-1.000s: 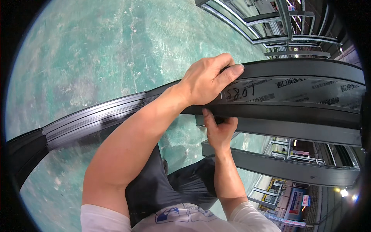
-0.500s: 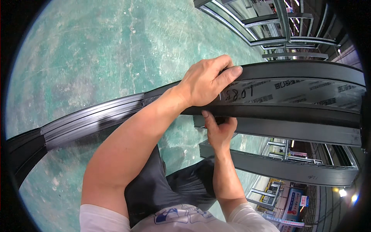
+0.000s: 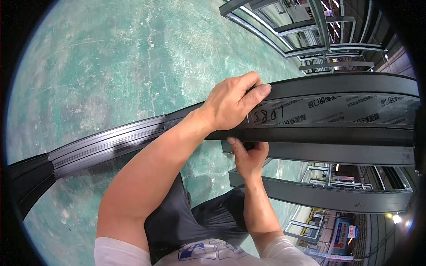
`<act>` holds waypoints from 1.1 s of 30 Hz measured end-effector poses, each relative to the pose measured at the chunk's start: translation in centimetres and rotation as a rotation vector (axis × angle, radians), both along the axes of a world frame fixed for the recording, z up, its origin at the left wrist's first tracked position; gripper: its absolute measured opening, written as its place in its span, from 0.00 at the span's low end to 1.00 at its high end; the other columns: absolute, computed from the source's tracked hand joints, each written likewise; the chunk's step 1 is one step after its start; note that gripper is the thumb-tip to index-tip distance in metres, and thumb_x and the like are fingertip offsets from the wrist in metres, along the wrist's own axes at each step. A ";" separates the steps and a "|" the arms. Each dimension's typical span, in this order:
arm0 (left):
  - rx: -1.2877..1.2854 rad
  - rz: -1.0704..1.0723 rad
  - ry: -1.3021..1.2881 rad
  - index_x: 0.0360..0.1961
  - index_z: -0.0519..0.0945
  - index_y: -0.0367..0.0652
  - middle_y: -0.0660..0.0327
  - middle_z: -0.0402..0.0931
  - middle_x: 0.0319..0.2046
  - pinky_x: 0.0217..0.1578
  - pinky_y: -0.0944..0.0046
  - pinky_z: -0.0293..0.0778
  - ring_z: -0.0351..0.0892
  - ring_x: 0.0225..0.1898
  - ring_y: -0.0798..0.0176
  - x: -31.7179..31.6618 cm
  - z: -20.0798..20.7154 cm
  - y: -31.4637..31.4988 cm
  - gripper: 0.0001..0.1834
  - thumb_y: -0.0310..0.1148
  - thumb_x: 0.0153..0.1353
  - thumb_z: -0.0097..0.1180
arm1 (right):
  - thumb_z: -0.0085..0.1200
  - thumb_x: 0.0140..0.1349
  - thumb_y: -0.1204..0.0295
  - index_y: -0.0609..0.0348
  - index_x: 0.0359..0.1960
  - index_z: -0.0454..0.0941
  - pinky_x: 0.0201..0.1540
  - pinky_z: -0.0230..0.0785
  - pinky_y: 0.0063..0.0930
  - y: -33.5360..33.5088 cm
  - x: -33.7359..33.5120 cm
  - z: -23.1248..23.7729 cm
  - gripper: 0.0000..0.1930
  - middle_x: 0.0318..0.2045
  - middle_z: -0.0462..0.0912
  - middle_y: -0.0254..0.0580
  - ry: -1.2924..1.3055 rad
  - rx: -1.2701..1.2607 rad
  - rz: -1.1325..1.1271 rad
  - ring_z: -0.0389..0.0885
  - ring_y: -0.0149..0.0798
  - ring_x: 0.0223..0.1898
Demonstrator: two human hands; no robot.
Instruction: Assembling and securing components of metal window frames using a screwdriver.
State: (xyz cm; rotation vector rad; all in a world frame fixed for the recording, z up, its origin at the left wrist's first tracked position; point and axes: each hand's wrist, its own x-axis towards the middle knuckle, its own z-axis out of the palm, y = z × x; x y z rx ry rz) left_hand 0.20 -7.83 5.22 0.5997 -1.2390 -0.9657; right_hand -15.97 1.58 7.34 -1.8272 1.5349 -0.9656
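Note:
A long dark grey metal frame profile [image 3: 337,135] with printed protective film runs across in front of me, its silvery ribbed stretch to the left. My left hand [image 3: 235,99] is closed over its far edge, thumb lying along the top and the fingertips hidden behind. Below, my right hand [image 3: 251,159] grips the near edge from underneath, thumb pressed up against it. The right fingers are mostly out of sight beneath the profile. A small orange spot shows beside the right thumb; what it belongs to cannot be made out.
Two more grey profiles, an upper one [image 3: 337,153] and a lower one [image 3: 328,193], lie on the near right side. Assembled metal frames [image 3: 306,31] stand at the far right. The worn green floor [image 3: 111,66] spreads left and beyond.
Both hands and the profile sit slightly lower in the picture, as the whole view has shifted a little. The hands keep the same grips.

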 end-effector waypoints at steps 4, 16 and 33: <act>0.014 0.003 0.009 0.35 0.76 0.40 0.49 0.79 0.26 0.35 0.50 0.73 0.80 0.31 0.41 0.0 0.1 0.0 0.30 0.60 0.75 0.47 | 0.73 0.58 0.80 0.66 0.44 0.83 0.37 0.74 0.25 -0.1 -0.4 -0.1 0.14 0.35 0.86 0.34 0.028 -0.020 0.020 0.79 0.27 0.34; 0.005 -0.039 0.008 0.39 0.75 0.39 0.52 0.71 0.25 0.34 0.57 0.70 0.71 0.28 0.53 0.2 0.0 0.1 0.23 0.51 0.77 0.47 | 0.75 0.57 0.79 0.65 0.49 0.82 0.48 0.76 0.27 -0.2 -0.4 -0.6 0.19 0.44 0.86 0.36 -0.045 -0.004 0.063 0.82 0.30 0.43; -0.014 -0.041 0.022 0.39 0.75 0.38 0.54 0.70 0.24 0.34 0.59 0.70 0.69 0.28 0.59 0.1 -0.2 -0.1 0.22 0.49 0.78 0.48 | 0.75 0.55 0.80 0.66 0.47 0.83 0.46 0.77 0.26 -0.6 -0.4 -0.7 0.18 0.41 0.86 0.38 0.001 -0.143 0.091 0.83 0.31 0.41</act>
